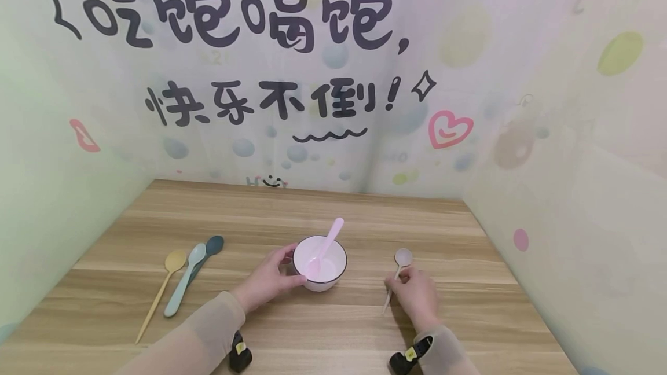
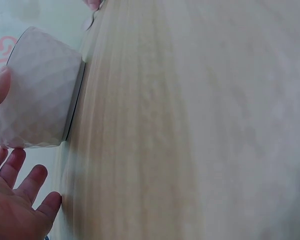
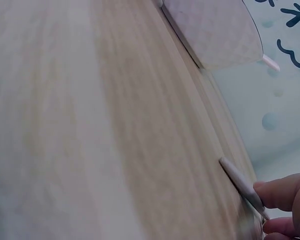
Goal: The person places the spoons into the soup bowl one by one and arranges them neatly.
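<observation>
A white bowl [image 1: 319, 288] with a dark rim and a faceted outer wall stands mid-table. Inside it leans a pink spoon [image 1: 333, 233], handle up past the rim. My left hand [image 1: 268, 279] holds the bowl from its left side, thumb at the near rim and fingers round the far side; the left wrist view shows thumb and fingertips against the wall [image 2: 42, 90]. To the right of the bowl, my right hand [image 1: 417, 297] pinches the handle of a pale beige spoon [image 1: 403, 257]. That handle's end [image 3: 235, 175] lies at the tabletop in the right wrist view.
On the left of the wooden table [image 1: 333, 334] lie a yellow spoon [image 1: 175, 260], a light blue spoon [image 1: 179, 294] and a dark blue spoon [image 1: 214, 245]; the two blue ones overlap. A printed wall [image 1: 365, 161] rises behind the table's back edge.
</observation>
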{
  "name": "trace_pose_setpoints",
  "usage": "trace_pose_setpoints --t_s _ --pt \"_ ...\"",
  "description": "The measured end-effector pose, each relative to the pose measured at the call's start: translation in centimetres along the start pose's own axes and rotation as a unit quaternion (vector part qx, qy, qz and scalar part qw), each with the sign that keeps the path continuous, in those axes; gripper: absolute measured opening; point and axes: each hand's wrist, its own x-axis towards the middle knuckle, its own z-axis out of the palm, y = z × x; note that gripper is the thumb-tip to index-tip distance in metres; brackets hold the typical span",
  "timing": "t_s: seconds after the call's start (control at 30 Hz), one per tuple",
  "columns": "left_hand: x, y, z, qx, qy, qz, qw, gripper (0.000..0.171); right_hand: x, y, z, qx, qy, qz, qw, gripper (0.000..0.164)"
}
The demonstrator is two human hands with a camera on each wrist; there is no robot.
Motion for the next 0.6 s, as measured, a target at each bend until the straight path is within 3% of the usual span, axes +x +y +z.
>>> trace_pose_setpoints --t_s 0.6 --pt "0.02 -0.23 0.07 -0.009 -0.001 0.005 0.9999 0.086 -0.28 -0.06 -0.07 0.005 -0.011 -0.011 1.000 0.027"
